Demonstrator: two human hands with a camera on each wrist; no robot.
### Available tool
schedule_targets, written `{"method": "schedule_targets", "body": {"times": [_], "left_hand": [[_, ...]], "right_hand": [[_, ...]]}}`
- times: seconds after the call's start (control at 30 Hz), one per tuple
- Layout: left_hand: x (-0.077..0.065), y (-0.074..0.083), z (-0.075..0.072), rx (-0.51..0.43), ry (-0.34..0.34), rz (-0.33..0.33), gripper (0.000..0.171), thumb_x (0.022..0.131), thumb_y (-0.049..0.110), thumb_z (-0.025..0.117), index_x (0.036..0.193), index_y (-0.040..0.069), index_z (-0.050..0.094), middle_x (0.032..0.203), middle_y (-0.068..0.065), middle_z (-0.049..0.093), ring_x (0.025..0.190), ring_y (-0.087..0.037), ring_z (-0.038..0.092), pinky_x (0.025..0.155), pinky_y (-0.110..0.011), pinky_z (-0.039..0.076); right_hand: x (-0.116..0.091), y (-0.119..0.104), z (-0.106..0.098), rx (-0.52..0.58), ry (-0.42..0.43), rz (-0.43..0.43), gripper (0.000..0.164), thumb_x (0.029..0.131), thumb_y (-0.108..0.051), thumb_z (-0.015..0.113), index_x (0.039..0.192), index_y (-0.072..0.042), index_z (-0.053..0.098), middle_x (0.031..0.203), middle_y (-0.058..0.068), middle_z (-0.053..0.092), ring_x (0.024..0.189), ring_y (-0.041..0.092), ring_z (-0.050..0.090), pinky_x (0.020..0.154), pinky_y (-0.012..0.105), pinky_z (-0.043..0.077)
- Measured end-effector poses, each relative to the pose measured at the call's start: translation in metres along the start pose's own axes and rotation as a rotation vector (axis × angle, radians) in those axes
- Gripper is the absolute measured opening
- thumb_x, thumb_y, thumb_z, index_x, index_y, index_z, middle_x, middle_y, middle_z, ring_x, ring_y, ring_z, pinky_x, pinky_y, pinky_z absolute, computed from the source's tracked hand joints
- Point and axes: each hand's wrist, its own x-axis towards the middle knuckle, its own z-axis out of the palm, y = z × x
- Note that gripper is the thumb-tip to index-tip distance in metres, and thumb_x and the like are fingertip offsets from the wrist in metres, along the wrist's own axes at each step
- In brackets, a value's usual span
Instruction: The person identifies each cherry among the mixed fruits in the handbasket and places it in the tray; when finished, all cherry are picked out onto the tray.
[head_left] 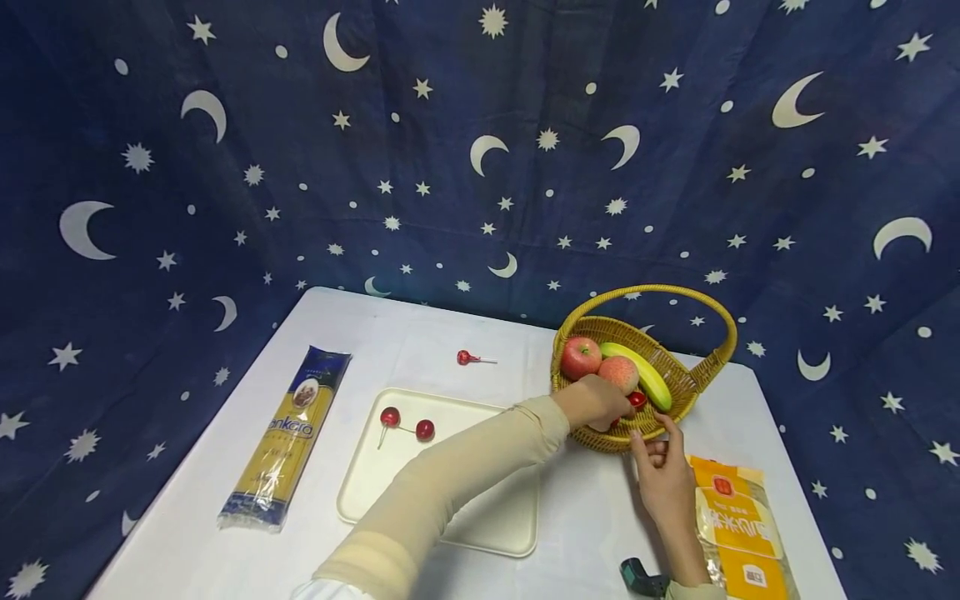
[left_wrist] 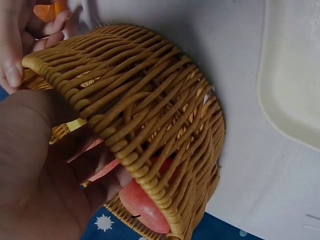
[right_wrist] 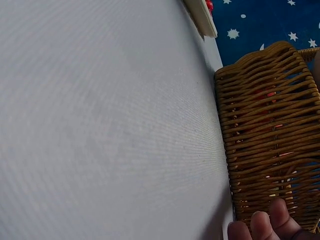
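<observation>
A wicker basket [head_left: 684,385] with a tall handle holds an apple [head_left: 581,357], a peach [head_left: 619,374], a banana [head_left: 647,377] and a small glossy red thing [head_left: 637,399]. My left hand [head_left: 597,402] reaches over the near rim, its fingers down inside the basket beside the peach and the red thing. In the left wrist view, wicker partly covers these fingers [left_wrist: 103,172]; I cannot tell whether they hold something. At the near right rim, my right hand [head_left: 664,475] grips the basket, with curled fingers [right_wrist: 261,226] against its outer side.
A cream tray [head_left: 480,546] carries two cherries [head_left: 425,430] with joined stems, left of the basket. Behind it lies a red lollipop [head_left: 465,357]. A spaghetti pack [head_left: 288,442] lies at left, a yellow-orange food bag [head_left: 738,533] beside my right forearm. A starry curtain [head_left: 450,167] borders the table's back.
</observation>
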Motion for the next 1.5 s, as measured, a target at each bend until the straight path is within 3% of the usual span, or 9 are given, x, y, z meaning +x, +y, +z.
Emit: {"method": "schedule_targets", "body": {"times": [0.23, 0.5, 0.77, 1.0, 1.1, 1.27, 1.5], "left_hand": [[0.001, -0.001, 0.008, 0.017, 0.032, 0.004, 0.04, 0.111, 0.031, 0.055, 0.149, 0.043, 0.054, 0.145, 0.018, 0.065, 0.132, -0.001, 0.061, 0.109, -0.025, 0.051], [0.008, -0.001, 0.011, 0.051, 0.006, -0.028, 0.034, 0.11, 0.029, 0.055, 0.143, 0.038, 0.059, 0.14, 0.017, 0.067, 0.12, 0.0, 0.063, 0.106, -0.024, 0.052], [0.013, -0.007, 0.019, 0.052, 0.072, -0.025, 0.024, 0.108, 0.03, 0.06, 0.13, 0.034, 0.067, 0.128, 0.017, 0.069, 0.112, 0.0, 0.063, 0.103, -0.025, 0.054], [0.014, -0.02, 0.023, -0.002, 0.207, 0.037, 0.015, 0.102, 0.038, 0.069, 0.115, 0.031, 0.068, 0.112, 0.015, 0.073, 0.101, -0.005, 0.067, 0.094, -0.027, 0.058], [0.008, -0.026, 0.021, -0.034, 0.263, 0.055, 0.02, 0.101, 0.041, 0.071, 0.117, 0.031, 0.067, 0.11, 0.015, 0.072, 0.099, -0.005, 0.067, 0.091, -0.027, 0.058], [-0.011, -0.037, 0.019, -0.077, 0.387, 0.091, 0.033, 0.099, 0.044, 0.074, 0.128, 0.032, 0.065, 0.108, 0.015, 0.071, 0.091, -0.007, 0.065, 0.082, -0.029, 0.057], [-0.05, -0.05, 0.026, -0.16, 0.616, 0.141, 0.034, 0.097, 0.047, 0.073, 0.126, 0.03, 0.068, 0.106, 0.014, 0.07, 0.076, -0.005, 0.056, 0.063, -0.024, 0.048]], "right_hand": [[-0.001, -0.002, -0.001, 0.007, -0.009, -0.006, 0.058, 0.108, -0.047, 0.059, 0.157, -0.019, 0.044, 0.096, 0.008, 0.063, 0.07, 0.008, 0.051, 0.06, 0.023, 0.042], [-0.001, 0.0, 0.0, 0.009, -0.005, -0.01, 0.058, 0.108, -0.047, 0.059, 0.156, -0.019, 0.044, 0.096, 0.008, 0.063, 0.07, 0.008, 0.051, 0.06, 0.023, 0.042], [-0.002, 0.0, 0.001, 0.011, -0.015, -0.006, 0.058, 0.108, -0.048, 0.058, 0.157, -0.019, 0.043, 0.097, 0.008, 0.062, 0.072, 0.009, 0.052, 0.061, 0.022, 0.043], [-0.002, -0.002, -0.001, 0.009, -0.018, -0.004, 0.058, 0.108, -0.048, 0.057, 0.157, -0.02, 0.043, 0.098, 0.008, 0.061, 0.073, 0.01, 0.051, 0.061, 0.022, 0.042], [-0.002, -0.002, -0.001, 0.008, -0.021, -0.008, 0.059, 0.108, -0.049, 0.057, 0.157, -0.021, 0.042, 0.098, 0.008, 0.061, 0.073, 0.01, 0.051, 0.061, 0.023, 0.042], [-0.002, -0.001, 0.0, 0.007, -0.025, -0.017, 0.06, 0.108, -0.05, 0.057, 0.158, -0.02, 0.042, 0.098, 0.009, 0.062, 0.073, 0.009, 0.052, 0.061, 0.023, 0.042], [-0.002, -0.001, 0.002, -0.009, -0.001, -0.016, 0.058, 0.108, -0.048, 0.058, 0.157, -0.02, 0.043, 0.097, 0.009, 0.064, 0.071, 0.008, 0.052, 0.061, 0.023, 0.042]]}}
